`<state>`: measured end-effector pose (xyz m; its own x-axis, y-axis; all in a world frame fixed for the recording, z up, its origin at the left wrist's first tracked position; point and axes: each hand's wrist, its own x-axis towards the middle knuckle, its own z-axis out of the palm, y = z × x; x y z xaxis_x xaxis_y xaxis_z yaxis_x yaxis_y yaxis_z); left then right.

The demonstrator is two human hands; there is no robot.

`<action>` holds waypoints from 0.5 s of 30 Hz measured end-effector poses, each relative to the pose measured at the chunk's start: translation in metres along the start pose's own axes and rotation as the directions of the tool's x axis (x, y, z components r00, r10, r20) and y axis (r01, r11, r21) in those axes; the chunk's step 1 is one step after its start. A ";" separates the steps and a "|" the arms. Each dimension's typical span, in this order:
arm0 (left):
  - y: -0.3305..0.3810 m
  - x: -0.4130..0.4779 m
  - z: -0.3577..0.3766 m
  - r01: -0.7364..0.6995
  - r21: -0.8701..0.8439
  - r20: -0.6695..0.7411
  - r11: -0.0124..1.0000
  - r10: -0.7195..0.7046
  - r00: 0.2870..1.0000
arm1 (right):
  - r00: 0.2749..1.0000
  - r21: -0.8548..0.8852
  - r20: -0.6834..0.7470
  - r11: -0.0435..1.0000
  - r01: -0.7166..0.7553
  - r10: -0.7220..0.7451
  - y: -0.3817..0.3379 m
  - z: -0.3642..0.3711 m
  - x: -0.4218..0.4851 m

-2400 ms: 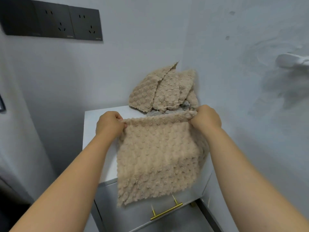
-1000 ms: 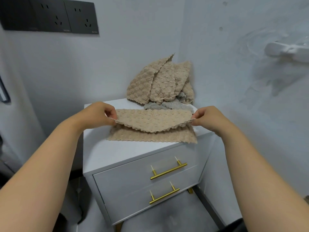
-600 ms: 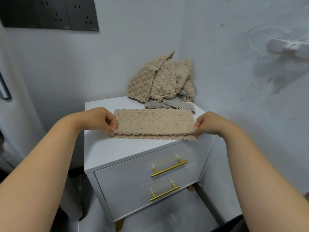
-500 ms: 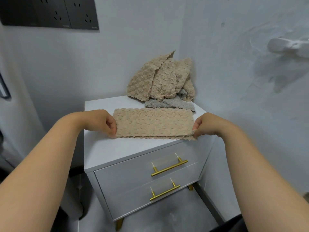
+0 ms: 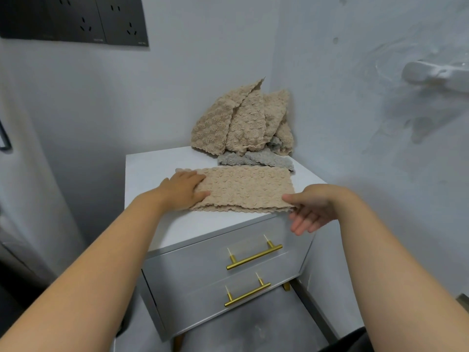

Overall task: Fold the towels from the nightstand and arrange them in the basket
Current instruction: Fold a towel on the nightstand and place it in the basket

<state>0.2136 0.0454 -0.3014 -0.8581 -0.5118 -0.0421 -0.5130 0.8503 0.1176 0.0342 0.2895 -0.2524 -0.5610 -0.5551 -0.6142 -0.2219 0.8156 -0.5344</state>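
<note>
- On the white nightstand (image 5: 152,171), a beige towel (image 5: 243,190) lies folded into a long strip. It runs left to right near the front edge, its scalloped edges stacked along the side nearest the camera.
- The person's left hand (image 5: 184,191) rests palm-down on the strip's left end. Its fingers (image 5: 200,178) are straight and flat on the cloth, gripping nothing.
- The right hand (image 5: 313,208) is at the strip's right front corner, palm turned upward. Its fingers (image 5: 302,224) are loosely extended and spread, hanging past the nightstand's front edge. The thumb reaches the towel's corner, though whether it touches the cloth cannot be told. This hand also grips nothing.
- At the back right corner, behind the strip, a pile (image 5: 241,123) of unfolded beige towels leans upright against the wall, with one pointed corner standing highest.
- A grey towel (image 5: 256,160) lies crumpled at the pile's foot, between the pile and the strip and just beside the strip's far edge.
- Two drawers face the camera below the top, one above the other. The upper handle (image 5: 253,256) and the lower handle (image 5: 247,295) are both gold bars.
- Black sockets (image 5: 73,19) line the wall at upper left.
- A white fixture (image 5: 436,74), too blurred to identify, juts from the right-hand wall.
</note>
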 end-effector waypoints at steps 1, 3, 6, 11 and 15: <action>0.001 -0.001 -0.001 0.008 -0.004 -0.018 1.000 -0.009 1.000 | 1.000 0.061 -0.020 0.998 0.019 -0.017 -0.001 0.000 0.000; 0.004 -0.005 -0.011 0.024 0.017 -0.037 1.000 -0.024 0.999 | 0.996 0.148 -0.074 0.988 0.051 -0.041 -0.001 -0.002 0.002; 0.010 -0.011 -0.025 0.027 0.004 -0.058 1.000 -0.027 0.998 | 0.995 0.161 -0.088 0.985 0.064 -0.051 -0.002 -0.003 0.004; 0.016 -0.013 -0.031 -0.002 -0.087 -0.167 0.996 -0.013 0.986 | 0.937 0.251 -0.325 0.943 0.217 -0.129 -0.007 -0.001 0.007; 0.014 -0.010 -0.014 0.026 -0.076 -0.130 0.997 -0.035 0.991 | 0.886 0.439 -0.440 0.826 0.354 -0.146 -0.009 -0.004 0.009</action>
<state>0.2158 0.0607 -0.2851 -0.8288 -0.5533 0.0834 -0.5314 0.8251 0.1919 0.0277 0.2781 -0.2511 -0.8158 -0.5386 -0.2109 -0.0318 0.4059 -0.9134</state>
